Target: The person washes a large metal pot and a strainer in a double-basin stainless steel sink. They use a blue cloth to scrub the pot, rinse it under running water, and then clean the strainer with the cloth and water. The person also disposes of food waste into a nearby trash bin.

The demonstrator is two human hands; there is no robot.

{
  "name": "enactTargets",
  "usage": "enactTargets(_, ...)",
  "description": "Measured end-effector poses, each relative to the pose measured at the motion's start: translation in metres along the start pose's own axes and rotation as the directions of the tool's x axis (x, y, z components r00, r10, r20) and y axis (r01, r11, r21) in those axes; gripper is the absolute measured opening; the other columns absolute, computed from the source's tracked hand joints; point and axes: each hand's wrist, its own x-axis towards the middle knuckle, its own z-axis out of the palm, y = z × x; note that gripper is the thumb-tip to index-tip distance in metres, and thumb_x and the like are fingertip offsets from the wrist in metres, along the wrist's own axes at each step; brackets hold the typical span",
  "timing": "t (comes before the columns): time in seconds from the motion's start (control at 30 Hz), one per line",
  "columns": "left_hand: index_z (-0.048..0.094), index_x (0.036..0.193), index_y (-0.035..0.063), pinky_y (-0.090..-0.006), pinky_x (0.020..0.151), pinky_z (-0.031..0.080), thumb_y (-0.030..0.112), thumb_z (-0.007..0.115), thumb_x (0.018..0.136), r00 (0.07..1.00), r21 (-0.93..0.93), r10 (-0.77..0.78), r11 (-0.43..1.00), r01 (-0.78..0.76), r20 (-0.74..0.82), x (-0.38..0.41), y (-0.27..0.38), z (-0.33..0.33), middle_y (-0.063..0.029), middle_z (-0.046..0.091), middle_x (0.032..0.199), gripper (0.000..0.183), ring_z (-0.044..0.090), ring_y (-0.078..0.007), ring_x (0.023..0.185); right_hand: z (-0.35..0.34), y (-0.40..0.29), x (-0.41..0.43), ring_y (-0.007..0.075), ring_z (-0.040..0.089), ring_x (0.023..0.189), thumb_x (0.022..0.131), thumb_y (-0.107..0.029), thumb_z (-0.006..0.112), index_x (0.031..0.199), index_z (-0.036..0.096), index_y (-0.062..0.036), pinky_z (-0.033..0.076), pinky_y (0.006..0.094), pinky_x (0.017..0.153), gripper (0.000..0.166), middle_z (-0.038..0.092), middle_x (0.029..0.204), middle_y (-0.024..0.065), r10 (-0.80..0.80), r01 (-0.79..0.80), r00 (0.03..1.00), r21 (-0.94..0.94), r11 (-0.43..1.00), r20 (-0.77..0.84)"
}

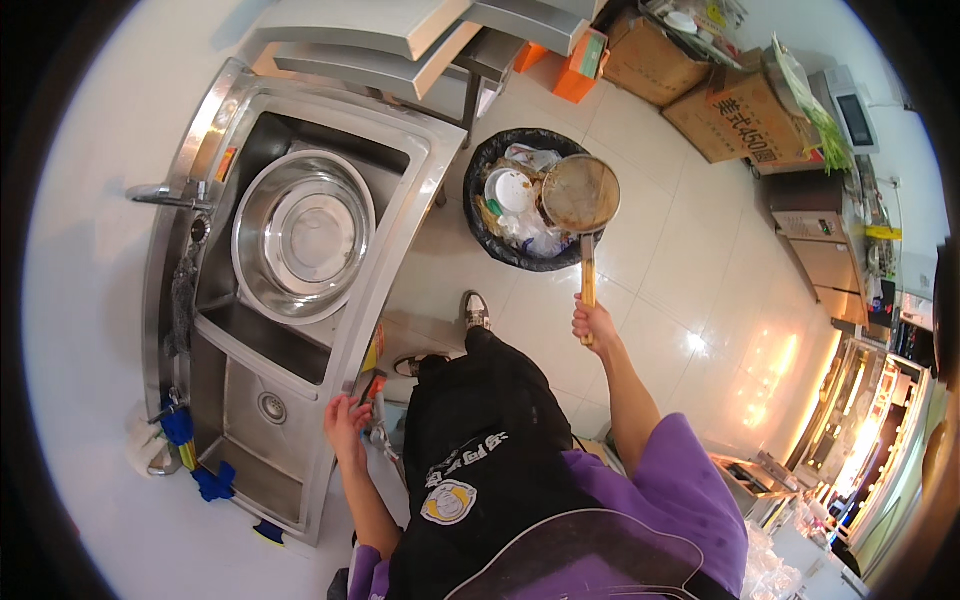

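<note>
My right hand point(594, 324) is closed around the wooden handle of a round metal strainer point(580, 193), whose stained head is over the right side of a trash bin. The bin is lined with a black bag point(526, 261) and holds plastic bags, food scraps and a white bowl point(510, 190). At the front rim of the steel sink point(322, 391), my left hand point(347, 424) has its fingers loosely spread and holds nothing. A large steel basin point(311, 236), with a smaller round form inside it, sits in the upper sink compartment. The lower compartment has a drain point(272, 407).
A faucet point(169, 196) and a steel-wire scrubber point(182, 300) are along the sink's wall side, with blue gloves or cloths point(214, 481) lower down. Cardboard boxes point(739, 120), an orange box point(579, 69) and a microwave point(853, 112) stand beyond the bin. Steel shelving point(352, 22) is above the sink.
</note>
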Motion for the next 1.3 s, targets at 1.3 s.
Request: enactTargets(1.3, 0.055, 0.105, -0.0002, -0.0331, 0.074, 0.051, 0.028, 0.048, 0.096, 0.988, -0.776, 0.156, 0.624, -0.092, 0.009, 0.008, -0.02, -0.184, -0.012, 0.064, 0.096, 0.03, 0.063, -0.019, 0.081, 0.469, 0.308, -0.201, 0.0104, 0.047, 0.057, 0.093, -0.016, 0.052, 0.114, 0.042, -0.012, 0.043, 0.0247, 0.05, 0.024, 0.048, 0.073, 0.0014, 0.858, -0.115, 0.507, -0.98, 0.164, 0.085)
